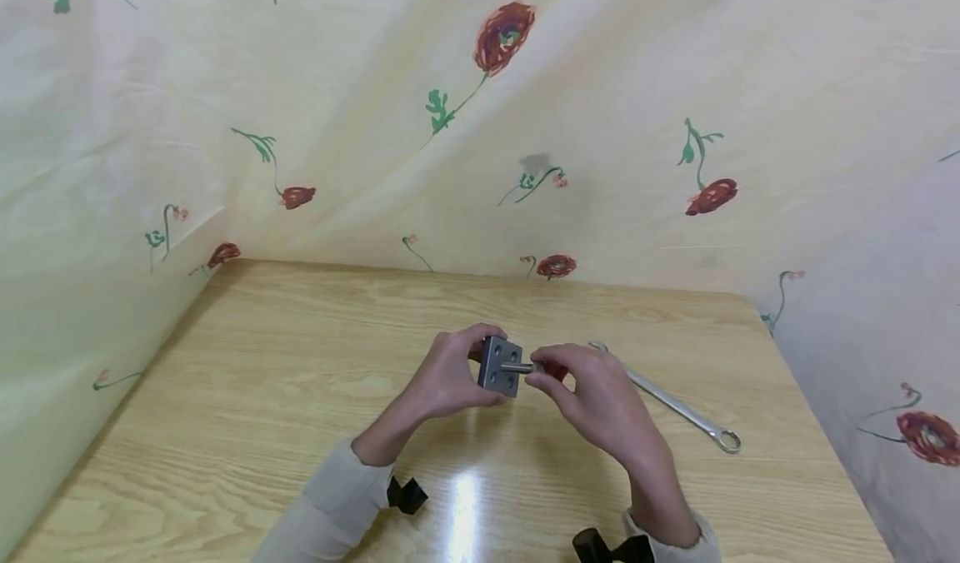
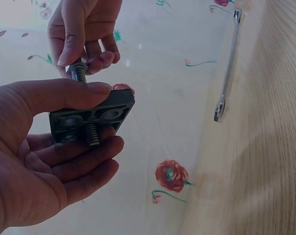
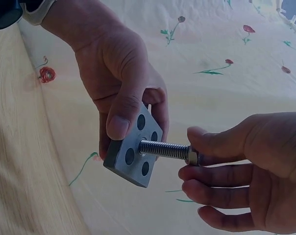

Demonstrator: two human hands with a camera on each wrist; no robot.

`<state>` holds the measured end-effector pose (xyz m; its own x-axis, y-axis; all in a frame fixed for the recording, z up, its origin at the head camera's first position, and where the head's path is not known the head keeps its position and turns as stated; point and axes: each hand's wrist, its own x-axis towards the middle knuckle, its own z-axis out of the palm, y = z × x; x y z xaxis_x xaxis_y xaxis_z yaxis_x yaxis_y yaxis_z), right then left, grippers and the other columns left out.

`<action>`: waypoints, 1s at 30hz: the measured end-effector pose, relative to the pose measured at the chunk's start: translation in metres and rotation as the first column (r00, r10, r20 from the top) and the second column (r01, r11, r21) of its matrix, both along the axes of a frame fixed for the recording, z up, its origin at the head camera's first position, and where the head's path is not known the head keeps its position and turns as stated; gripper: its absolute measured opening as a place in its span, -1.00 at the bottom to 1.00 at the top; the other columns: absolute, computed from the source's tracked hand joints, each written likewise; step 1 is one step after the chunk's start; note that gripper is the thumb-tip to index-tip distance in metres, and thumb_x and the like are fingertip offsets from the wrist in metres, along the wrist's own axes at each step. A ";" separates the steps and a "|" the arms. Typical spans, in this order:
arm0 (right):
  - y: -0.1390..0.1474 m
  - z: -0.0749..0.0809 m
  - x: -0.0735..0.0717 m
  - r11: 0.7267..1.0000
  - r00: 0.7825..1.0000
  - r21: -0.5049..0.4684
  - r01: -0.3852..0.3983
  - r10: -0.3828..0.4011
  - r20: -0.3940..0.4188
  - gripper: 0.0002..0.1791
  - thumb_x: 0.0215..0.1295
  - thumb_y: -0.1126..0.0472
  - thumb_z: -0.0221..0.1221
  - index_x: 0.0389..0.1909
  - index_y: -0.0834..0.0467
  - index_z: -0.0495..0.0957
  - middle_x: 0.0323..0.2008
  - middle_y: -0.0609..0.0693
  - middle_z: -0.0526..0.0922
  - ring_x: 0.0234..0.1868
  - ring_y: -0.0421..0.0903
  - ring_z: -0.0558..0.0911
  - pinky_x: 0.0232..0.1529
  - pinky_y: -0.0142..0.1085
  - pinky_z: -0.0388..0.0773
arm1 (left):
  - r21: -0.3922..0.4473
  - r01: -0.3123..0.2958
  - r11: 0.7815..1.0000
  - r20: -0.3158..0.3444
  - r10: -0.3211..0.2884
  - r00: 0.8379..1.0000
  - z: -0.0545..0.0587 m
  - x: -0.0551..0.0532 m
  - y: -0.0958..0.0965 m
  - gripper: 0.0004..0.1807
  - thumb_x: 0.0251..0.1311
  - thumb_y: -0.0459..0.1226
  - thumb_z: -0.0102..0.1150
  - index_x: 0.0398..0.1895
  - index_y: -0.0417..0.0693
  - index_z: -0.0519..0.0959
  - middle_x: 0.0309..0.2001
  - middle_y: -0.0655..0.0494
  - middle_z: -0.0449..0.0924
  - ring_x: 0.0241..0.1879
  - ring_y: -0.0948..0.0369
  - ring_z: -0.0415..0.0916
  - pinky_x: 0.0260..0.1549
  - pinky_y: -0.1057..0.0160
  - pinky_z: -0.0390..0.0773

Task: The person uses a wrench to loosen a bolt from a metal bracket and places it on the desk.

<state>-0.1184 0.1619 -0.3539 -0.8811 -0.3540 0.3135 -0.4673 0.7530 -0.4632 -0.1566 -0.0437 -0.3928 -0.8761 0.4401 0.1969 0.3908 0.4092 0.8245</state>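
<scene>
My left hand point(image 1: 450, 376) grips a square dark-grey metal plate point(image 3: 123, 164) by its edges, thumb on one side and fingers on the opposite one. Round holes sit near the plate's corners. A threaded hex bolt point(image 3: 165, 150) runs through the middle hole; in the left wrist view its end pokes out of the far face, between the plate and my left fingers. My right hand point(image 1: 600, 392) pinches the bolt's hex head between thumb and fingertips. Much of the shank shows between head and plate. Both hands hold these parts above the wooden table point(image 1: 300, 363).
A combination wrench point(image 1: 678, 405) lies on the table to the right, partly behind my right hand, its ring end towards the front right. Flower-printed cloth point(image 1: 360, 130) hangs behind the table and along its sides.
</scene>
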 end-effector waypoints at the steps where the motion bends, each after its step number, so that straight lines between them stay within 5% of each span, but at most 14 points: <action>1: 0.000 0.000 0.000 1.000 1.000 0.002 -0.010 0.010 -0.008 -0.80 0.15 0.13 0.33 -0.19 0.05 0.68 -0.39 -0.20 0.69 -0.36 -0.32 0.58 -0.28 -0.39 0.47 | 0.000 -0.002 1.000 0.001 0.002 1.000 0.000 0.000 0.000 -0.28 -0.29 -0.38 0.56 0.09 -0.14 0.51 -0.12 -0.05 0.71 -0.18 0.13 0.69 -0.09 0.11 0.63; 12: -0.001 -0.011 -0.003 0.989 0.970 -0.068 -0.131 0.113 -0.216 -0.64 -0.17 0.54 0.41 -0.37 0.06 0.72 -0.32 -0.10 0.66 -0.38 -0.22 0.60 -0.38 -0.43 0.50 | 0.009 0.002 1.000 -0.001 -0.002 1.000 -0.002 -0.001 0.000 -0.29 -0.29 -0.39 0.56 0.08 -0.16 0.51 -0.12 -0.07 0.72 -0.18 0.12 0.69 -0.10 0.12 0.64; 16: -0.002 -0.011 -0.003 0.988 0.965 -0.070 -0.140 0.120 -0.232 -0.61 -0.19 0.60 0.39 -0.39 0.08 0.72 -0.31 -0.07 0.64 -0.38 -0.19 0.60 -0.40 -0.42 0.53 | 0.015 -0.003 1.000 0.005 0.002 1.000 -0.003 -0.001 0.001 -0.29 -0.30 -0.39 0.56 0.07 -0.15 0.51 -0.13 -0.06 0.72 -0.19 0.13 0.69 -0.11 0.12 0.64; 23: 0.002 -0.004 0.001 0.993 0.999 -0.117 -0.033 0.030 -0.022 -0.50 0.03 0.26 0.42 0.06 0.11 0.57 -0.04 -0.03 0.64 -0.11 -0.10 0.63 -0.16 -0.22 0.55 | 0.013 -0.003 1.000 0.010 0.003 1.000 -0.002 -0.002 0.001 -0.27 -0.30 -0.40 0.56 0.10 -0.17 0.50 -0.11 -0.06 0.71 -0.17 0.12 0.68 -0.09 0.10 0.64; 26: 0.002 -0.001 0.000 0.991 0.994 -0.118 0.058 -0.046 0.099 -0.52 0.19 0.01 0.31 0.09 0.11 0.53 -0.18 -0.05 0.69 -0.23 -0.16 0.61 -0.25 -0.30 0.50 | 0.014 -0.005 1.000 0.017 0.005 1.000 -0.002 -0.002 0.000 -0.27 -0.30 -0.40 0.56 0.10 -0.17 0.50 -0.10 -0.06 0.70 -0.17 0.11 0.68 -0.07 0.06 0.63; 30: -0.002 0.000 -0.002 0.987 0.971 -0.069 0.146 -0.129 0.204 -0.61 0.33 -0.15 0.10 -0.13 0.07 0.64 -0.51 -0.13 0.66 -0.54 -0.25 0.50 -0.50 -0.40 0.39 | 0.010 -0.012 1.000 0.011 0.012 1.000 -0.002 -0.002 0.000 -0.28 -0.29 -0.39 0.56 0.09 -0.16 0.50 -0.11 -0.06 0.71 -0.17 0.12 0.68 -0.07 0.07 0.63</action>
<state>-0.1204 0.1601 -0.3539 -0.9670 -0.2051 0.1513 -0.2548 0.7586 -0.5996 -0.1589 -0.0439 -0.3950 -0.8833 0.4276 0.1920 0.3772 0.4052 0.8328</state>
